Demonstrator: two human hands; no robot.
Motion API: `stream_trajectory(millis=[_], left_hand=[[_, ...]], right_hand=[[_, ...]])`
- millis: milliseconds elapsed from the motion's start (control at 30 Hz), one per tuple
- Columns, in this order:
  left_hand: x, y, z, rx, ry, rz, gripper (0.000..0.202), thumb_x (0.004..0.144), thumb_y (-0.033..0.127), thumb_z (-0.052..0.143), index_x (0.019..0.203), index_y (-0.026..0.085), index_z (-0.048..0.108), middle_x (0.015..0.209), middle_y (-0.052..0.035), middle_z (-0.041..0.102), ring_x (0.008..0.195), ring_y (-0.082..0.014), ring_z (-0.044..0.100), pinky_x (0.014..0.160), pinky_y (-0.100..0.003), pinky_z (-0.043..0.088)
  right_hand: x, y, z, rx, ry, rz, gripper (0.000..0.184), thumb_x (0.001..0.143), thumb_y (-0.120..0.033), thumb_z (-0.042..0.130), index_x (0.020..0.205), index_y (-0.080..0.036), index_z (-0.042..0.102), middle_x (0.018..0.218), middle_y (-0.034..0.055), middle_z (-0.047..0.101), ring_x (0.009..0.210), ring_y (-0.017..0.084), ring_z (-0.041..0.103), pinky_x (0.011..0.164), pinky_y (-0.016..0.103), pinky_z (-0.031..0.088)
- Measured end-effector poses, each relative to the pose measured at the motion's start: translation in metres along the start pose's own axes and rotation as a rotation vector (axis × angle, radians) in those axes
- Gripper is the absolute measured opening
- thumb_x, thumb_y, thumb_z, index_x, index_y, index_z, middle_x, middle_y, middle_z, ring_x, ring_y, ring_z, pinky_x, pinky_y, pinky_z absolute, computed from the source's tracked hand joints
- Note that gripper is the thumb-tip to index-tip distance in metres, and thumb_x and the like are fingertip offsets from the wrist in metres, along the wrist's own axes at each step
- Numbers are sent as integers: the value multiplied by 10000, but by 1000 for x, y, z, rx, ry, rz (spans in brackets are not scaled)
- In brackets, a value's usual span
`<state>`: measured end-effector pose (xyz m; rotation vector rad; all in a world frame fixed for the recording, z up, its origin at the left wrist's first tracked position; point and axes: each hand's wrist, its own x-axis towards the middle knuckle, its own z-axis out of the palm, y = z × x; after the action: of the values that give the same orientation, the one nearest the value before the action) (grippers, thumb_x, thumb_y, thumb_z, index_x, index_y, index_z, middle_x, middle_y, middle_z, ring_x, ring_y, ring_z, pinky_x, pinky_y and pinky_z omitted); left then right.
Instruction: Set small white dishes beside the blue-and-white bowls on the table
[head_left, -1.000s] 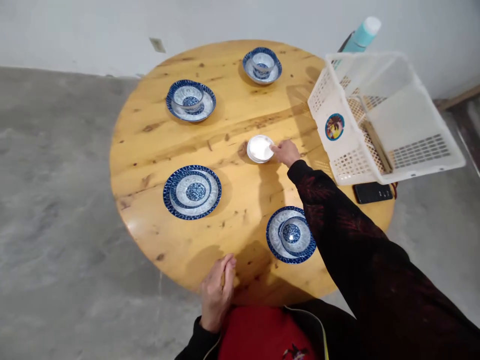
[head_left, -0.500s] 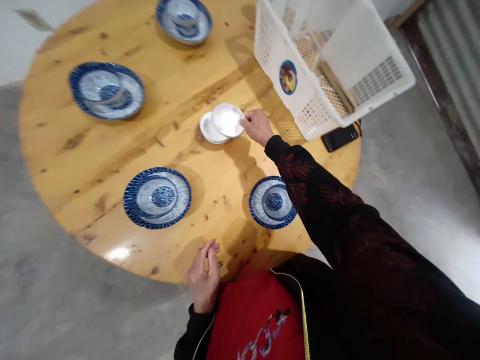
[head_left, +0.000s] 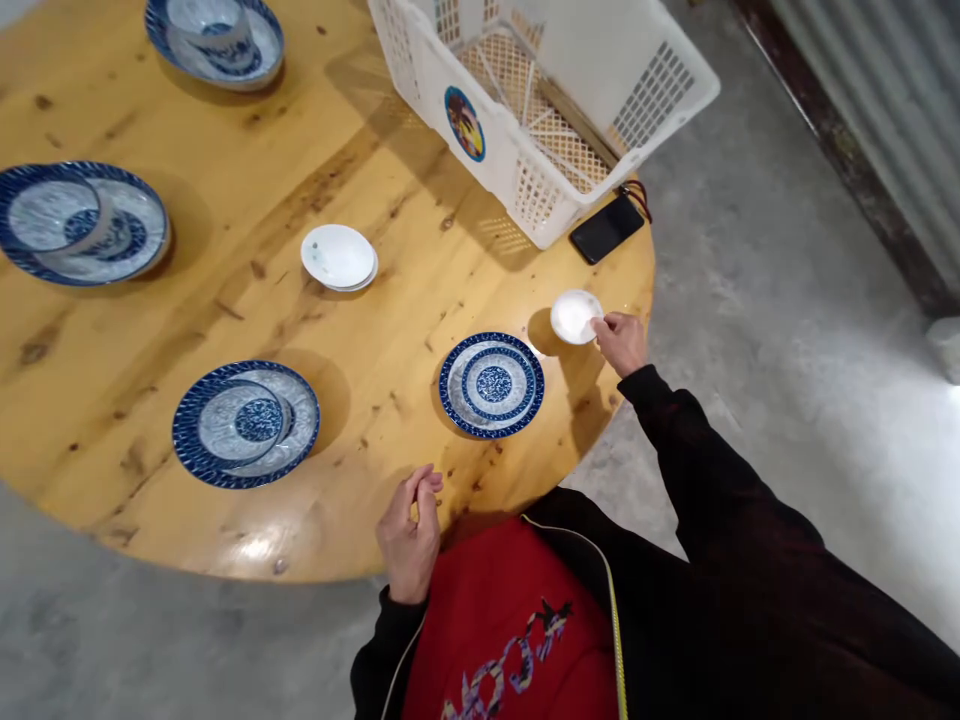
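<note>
Bench [head_left: 390,375] wood is showing knots and streaks, its near edge curving past the person's front and its right edge rounding toward the floor. A perforated white plastic basket [head_left: 499,165] is standing toward the right edge, its side bearing a round sticker. Four blue-and-white plates are resting on the bench: one plate [head_left: 187,430] left along the near edge, one plate [head_left: 448,385] where the near edge is bending into the right, and two farther off, a left plate [head_left: 154,230] and a far plate [head_left: 266,50]. Each is carrying a patterned bowl. The left hand [head_left: 411,535] is hovering at the near edge, its fingers curling loosely; whether that grip is clenched or released, I cannot tell. The right hand [head_left: 622,342] is reaching over the right edge, its grip pinching a small white saucer [head_left: 574,317] by the rim. A black smartphone [head_left: 607,230] is lying beside the basket, near the right edge. Two white saucers [head_left: 337,255] are sitting stacked well in from the near edge. The pinched saucer is hanging just inside the right edge, between the smartphone and the nearest plate.
</note>
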<state>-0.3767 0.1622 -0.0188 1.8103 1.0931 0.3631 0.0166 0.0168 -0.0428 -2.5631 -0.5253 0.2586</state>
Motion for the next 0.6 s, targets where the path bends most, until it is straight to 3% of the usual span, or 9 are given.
stream_trajectory(millis=[100,300,600], left_hand=[[-4,7,2,30,-10,-8,292,958,353,461,1103,176,643,933,-44,729,827,-148,703,835,-277,547],[-15,12,3,92,-10,-13,308,957,387,464,1083,170,643,914,-46,734,812,-156,711,848,-299,552],[-32,5,3,102,32,-33,304,951,388,477,1091,177,644,935,-51,736,856,-164,713,871,-298,549]], right_hand=[[-13,9,14,10,39,70,307,775,-367,498,535,-216,380,507,-34,342,512,119,350,516,268,248],[-14,-4,36,-3,-6,101,281,785,-387,477,569,-214,430,557,-3,445,569,148,405,551,273,271],[-5,-7,40,-93,-48,124,261,822,-365,479,608,-216,497,634,40,540,621,189,462,586,288,317]])
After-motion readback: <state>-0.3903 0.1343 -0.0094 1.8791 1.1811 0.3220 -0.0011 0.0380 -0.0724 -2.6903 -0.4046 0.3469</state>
